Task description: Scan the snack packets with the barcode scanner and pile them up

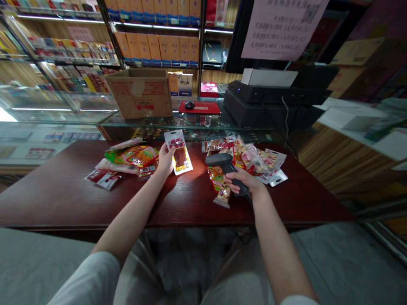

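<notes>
My left hand point(165, 160) grips the edge of a snack packet point(181, 154) with a white top and a brown see-through middle, held just above the dark red table. In my right hand point(243, 180) is a black barcode scanner point(220, 159), fingers wrapped round its handle, its head turned left toward the packet. A patch of reddish light shows on the table between them. Left of my left hand lies a pile of snack packets point(140, 156), green, red and white. Another pile of packets point(251, 154) lies behind and under the scanner, partly hidden by it.
Behind the table point(63, 199) runs a glass counter point(197, 120) with a cardboard box point(146, 95), a mouse point(189, 105) on a red mat point(206, 109), and black register equipment point(270, 106). Stocked shelves point(155, 27) stand at the back. A wooden counter point(337, 144) is at the right.
</notes>
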A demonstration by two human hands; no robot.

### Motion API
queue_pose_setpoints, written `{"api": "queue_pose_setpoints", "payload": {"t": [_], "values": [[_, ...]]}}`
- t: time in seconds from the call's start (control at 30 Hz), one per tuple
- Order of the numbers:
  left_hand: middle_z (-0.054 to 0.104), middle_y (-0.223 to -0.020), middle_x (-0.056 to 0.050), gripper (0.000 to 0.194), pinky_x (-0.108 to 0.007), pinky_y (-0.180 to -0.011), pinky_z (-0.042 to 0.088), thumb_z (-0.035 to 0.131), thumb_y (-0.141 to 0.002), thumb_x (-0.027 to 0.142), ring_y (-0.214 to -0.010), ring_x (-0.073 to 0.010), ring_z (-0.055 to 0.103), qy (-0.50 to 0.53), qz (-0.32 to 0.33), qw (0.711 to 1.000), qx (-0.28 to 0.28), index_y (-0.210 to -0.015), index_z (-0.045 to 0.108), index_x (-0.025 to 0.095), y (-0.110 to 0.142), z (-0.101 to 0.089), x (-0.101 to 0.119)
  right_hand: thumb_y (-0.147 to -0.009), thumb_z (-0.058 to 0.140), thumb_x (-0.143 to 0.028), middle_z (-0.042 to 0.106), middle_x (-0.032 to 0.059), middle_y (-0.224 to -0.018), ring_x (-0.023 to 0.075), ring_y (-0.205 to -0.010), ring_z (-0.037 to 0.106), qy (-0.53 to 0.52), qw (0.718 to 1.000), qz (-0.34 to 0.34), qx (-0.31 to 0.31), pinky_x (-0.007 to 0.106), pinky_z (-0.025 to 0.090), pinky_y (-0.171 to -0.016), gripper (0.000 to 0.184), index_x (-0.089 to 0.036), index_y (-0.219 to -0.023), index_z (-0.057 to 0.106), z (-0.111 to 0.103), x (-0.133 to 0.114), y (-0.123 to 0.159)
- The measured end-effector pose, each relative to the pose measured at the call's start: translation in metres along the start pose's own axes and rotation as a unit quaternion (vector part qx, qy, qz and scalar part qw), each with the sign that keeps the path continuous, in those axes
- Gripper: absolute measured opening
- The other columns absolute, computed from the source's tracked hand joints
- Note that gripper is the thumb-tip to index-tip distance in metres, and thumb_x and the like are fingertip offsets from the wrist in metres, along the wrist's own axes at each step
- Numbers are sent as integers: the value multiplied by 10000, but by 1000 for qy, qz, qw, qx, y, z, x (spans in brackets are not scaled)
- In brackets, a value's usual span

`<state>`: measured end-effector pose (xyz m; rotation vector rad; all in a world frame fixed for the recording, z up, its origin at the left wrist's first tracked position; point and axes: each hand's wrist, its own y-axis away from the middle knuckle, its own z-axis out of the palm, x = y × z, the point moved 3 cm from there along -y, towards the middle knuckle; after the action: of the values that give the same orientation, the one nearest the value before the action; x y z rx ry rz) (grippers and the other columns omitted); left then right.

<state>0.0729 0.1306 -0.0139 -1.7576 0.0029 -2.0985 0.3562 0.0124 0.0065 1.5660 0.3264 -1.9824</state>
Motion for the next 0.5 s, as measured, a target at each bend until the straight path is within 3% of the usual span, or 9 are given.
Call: {"api": "queue_pose_setpoints", "payload": {"t": [0.23, 0.33, 0.4, 0.5], "values": [[672, -858, -31, 161, -332, -848, 500, 556, -741, 243, -825, -166, 638, -13, -6, 1000, 10, -891, 544, 184, 1, -2, 6, -780, 680, -310, 494, -76, -600, 25, -352, 379, -18, 1000, -8, -3, 163, 367, -347, 259, -190, -763, 452, 3, -3, 2], [678, -872, -55, 181, -341, -849, 497, 528, -747, 238, -839, -194, 641, -131, 26, 991, -2, -905, 578, 166, -7, -13, 20, -777, 690, -328, 488, -75, -615, 24, -348, 370, -36, 999, -26, 2, 160, 341, -336, 288, -194, -754, 436, 2, -5, 2], [693, -952, -93, 249, -368, -882, 486, 521, -751, 223, -915, -238, 645, -268, 70, 961, -14, -973, 610, 156, -16, -24, 35, -774, 692, -343, 476, -76, -608, 21, -340, 347, -49, 998, -46, 16, 163, 330, -330, 304, -194, -735, 430, -2, -7, 1], [686, -1065, -163, 376, -457, -912, 460, 517, -770, 207, -1022, -330, 632, -491, 69, 868, -13, -1131, 608, 159, -31, -43, 53, -761, 702, -344, 471, -75, -611, 20, -345, 340, -74, 990, -95, 70, 168, 340, -338, 321, -199, -723, 418, -14, -10, 0]]}}
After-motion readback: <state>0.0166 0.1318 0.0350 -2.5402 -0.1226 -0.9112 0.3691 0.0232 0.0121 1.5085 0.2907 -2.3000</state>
